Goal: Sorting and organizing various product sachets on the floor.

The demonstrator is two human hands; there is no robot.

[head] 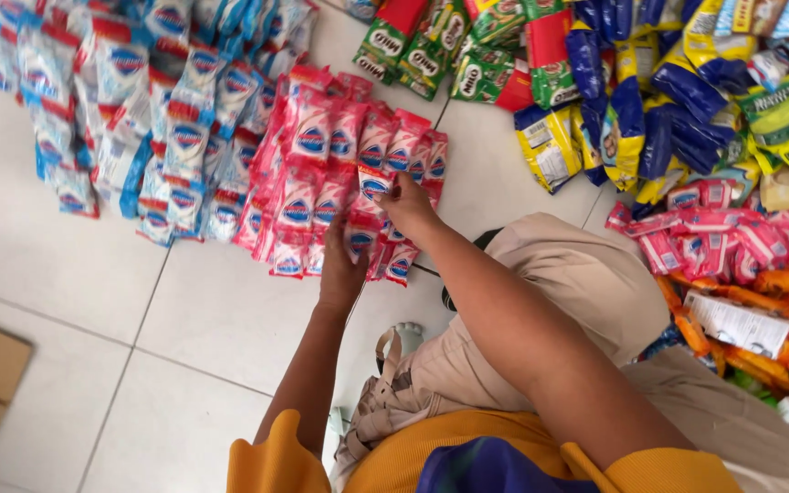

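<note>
One head-worn camera looks steeply down from above the person's lap onto the tiled floor (66, 274). It sits close, arms reaching toward twelve o'clock. Packets fill the frame from ten to three o'clock.

Pink sachet strips (340, 173): glossy packets with blue-and-white emblems, laid overlapping in flat rows on the tiled floor (66, 274), edges slightly crumpled.

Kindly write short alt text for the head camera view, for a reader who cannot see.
Both hands, left hand and right hand, handle pink sachets spread on a white tiled floor. Blue sachets lie left; green, yellow and orange packets right.
</note>
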